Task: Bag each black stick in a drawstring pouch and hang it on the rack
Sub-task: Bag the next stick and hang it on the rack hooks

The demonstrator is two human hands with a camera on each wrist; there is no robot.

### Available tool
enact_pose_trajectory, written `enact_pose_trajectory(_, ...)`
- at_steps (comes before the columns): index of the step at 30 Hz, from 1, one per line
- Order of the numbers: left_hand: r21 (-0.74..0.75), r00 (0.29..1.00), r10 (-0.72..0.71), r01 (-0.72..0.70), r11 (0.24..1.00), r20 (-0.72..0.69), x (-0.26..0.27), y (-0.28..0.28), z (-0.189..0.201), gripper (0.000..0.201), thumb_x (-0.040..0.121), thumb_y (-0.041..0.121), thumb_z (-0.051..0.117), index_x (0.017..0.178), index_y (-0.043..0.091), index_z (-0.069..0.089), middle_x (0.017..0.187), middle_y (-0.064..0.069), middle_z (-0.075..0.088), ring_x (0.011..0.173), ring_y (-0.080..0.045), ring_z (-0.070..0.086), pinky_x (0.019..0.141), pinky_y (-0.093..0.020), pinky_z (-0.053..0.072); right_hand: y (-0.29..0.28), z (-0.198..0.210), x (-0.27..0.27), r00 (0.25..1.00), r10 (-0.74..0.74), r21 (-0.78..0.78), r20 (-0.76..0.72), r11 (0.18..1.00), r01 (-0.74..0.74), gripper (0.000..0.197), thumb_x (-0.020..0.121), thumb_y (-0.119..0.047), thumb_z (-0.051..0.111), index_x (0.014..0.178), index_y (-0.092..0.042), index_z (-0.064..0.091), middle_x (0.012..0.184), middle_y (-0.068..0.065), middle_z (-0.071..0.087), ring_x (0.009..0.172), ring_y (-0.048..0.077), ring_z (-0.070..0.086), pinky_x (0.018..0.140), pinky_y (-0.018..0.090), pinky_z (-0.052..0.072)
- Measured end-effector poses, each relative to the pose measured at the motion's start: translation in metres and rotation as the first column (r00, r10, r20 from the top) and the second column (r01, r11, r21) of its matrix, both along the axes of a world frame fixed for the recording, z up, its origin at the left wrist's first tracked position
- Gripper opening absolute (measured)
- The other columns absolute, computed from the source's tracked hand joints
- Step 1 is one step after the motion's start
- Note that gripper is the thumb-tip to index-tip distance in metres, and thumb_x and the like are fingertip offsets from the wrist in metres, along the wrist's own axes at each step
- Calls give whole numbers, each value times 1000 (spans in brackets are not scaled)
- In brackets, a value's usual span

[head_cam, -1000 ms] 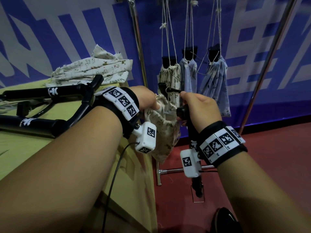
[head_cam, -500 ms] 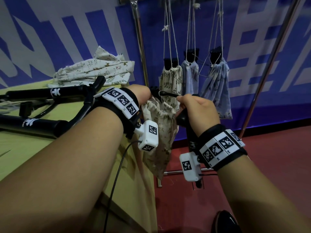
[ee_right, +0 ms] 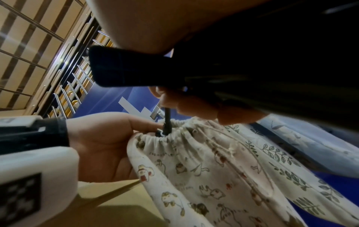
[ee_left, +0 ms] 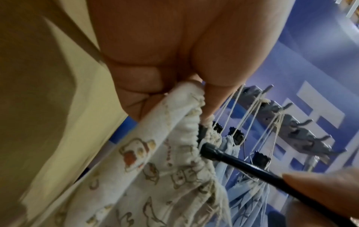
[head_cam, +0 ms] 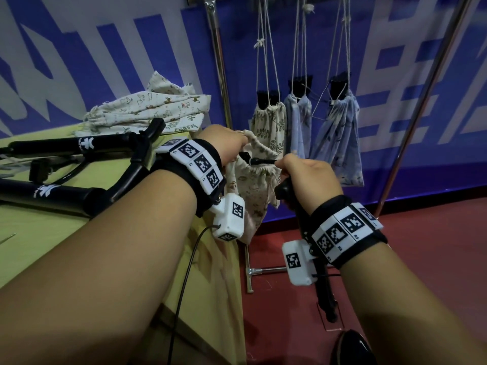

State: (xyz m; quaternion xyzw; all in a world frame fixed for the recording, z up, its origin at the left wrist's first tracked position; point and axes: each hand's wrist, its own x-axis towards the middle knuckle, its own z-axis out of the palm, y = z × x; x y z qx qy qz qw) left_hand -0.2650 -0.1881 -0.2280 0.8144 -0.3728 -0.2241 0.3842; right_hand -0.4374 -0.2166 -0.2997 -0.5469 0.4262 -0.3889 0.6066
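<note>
My left hand (head_cam: 233, 143) pinches the gathered rim of a cream animal-print drawstring pouch (head_cam: 254, 191) held past the table edge. In the left wrist view its fingers (ee_left: 194, 98) curl round the rim of the pouch (ee_left: 165, 169). My right hand (head_cam: 292, 167) grips a black stick (head_cam: 303, 214) that runs down under the wrist. The stick's thin end (head_cam: 259, 161) lies at the pouch mouth. The right wrist view shows the thin rod (ee_right: 167, 121) entering the pouch (ee_right: 204, 161) beside the left hand (ee_right: 103, 141).
Three filled pouches (head_cam: 268, 122) (head_cam: 297, 119) (head_cam: 340, 133) hang by strings from the rack hooks (ee_left: 291, 122), between the rack poles (head_cam: 218, 61) (head_cam: 421, 101). On the yellow-green table (head_cam: 39, 246) lie two more black sticks (head_cam: 52, 146) (head_cam: 58, 192) and a pile of pouches (head_cam: 147, 109).
The pouch mouth is now spread wider between my hands, and the stick's thin end has come down from above the rim to the opening. Both hands keep their hold.
</note>
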Motion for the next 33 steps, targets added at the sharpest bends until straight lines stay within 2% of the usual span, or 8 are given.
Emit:
enact_pose_trajectory(3,42,996,-87,87,995,13,-10,0,-1,41,71,43,68,95,12,77,100,-17,76,97,-34,75,87,-53,61,-3,-5,2,995,13,-40,-99,999,-17,38,81,-40,69,68,-5,67,59,20,67,50,26,56,56,37,44)
enact_pose_trajectory(6,116,974,-222,226,967,-44,-23,6,-4,21,85,34,71,96,18,79,98,-17,78,94,-37,75,90,-55,61,-5,-12,5,975,35,-126,-220,990,-64,43,84,-45,67,87,-3,74,77,21,73,58,33,65,61,43,55)
enact_pose_trajectory(10,177,938,-326,343,923,-117,-29,6,-13,22,99,18,65,114,3,72,97,-18,66,89,-28,64,84,-43,53,-7,-16,5,941,78,-143,-330,981,-131,38,99,-45,60,94,-11,77,86,10,76,84,25,72,71,37,53)
enact_pose_trajectory(14,243,948,-303,318,916,-98,-31,6,-12,19,99,20,65,117,14,69,98,-9,69,85,-24,65,89,-44,57,-10,-11,10,961,172,-5,-215,984,-177,26,103,-31,53,107,-12,70,98,10,70,86,28,68,83,43,58)
enact_pose_trajectory(16,246,953,-286,302,921,-101,-31,5,-11,5,101,20,63,105,19,65,89,-5,63,75,-19,60,90,-46,57,-10,-7,10,984,157,121,-78,982,-147,23,102,-22,50,107,-6,66,87,17,67,71,31,66,71,39,56)
enact_pose_trajectory(20,277,944,-316,329,903,-93,-30,4,-12,22,102,21,61,117,8,70,90,-7,63,76,-22,59,90,-49,58,-3,-5,7,964,195,379,179,891,-250,32,98,-16,46,121,-3,63,78,16,63,56,26,56,60,32,44)
enact_pose_trajectory(25,276,929,-324,363,890,-176,-34,4,-10,31,97,43,67,104,14,72,80,-3,66,73,-18,60,76,-34,54,2,-7,8,917,280,324,282,872,-366,53,70,-12,50,121,-3,63,95,23,64,62,27,55,62,35,47)
enact_pose_trajectory(33,214,866,-443,490,845,-232,-32,10,-10,25,88,43,78,97,21,71,73,5,66,72,-14,60,72,-28,50,-4,-17,11,938,275,263,210,909,-325,46,89,11,48,133,3,55,97,27,63,60,28,60,61,40,54)
